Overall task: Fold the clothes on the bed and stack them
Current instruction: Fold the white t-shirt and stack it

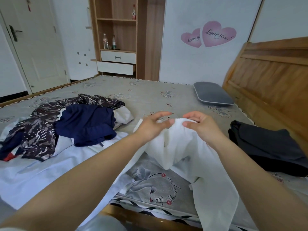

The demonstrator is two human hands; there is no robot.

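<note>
A white garment (pixel 186 150) hangs lifted above the bed (pixel 150 95), its lower part trailing down over the near edge. My left hand (pixel 152 125) and my right hand (pixel 200 125) hold its top edge close together, each pinching the cloth between thumb and fingers. To the left lies an unfolded pile: a navy garment (pixel 86 125), a dark patterned garment (pixel 38 134) and a pale blue garment (pixel 41 170). A dark folded garment (pixel 266 147) lies on the right side of the bed.
A grey pillow (pixel 213 95) sits by the wooden headboard (pixel 270 77) at the right. Beyond the bed stand a shelf unit with bottles and drawers (pixel 118 47) and a white door (pixel 33 44). The wooden bed frame (pixel 133 217) runs along the near edge.
</note>
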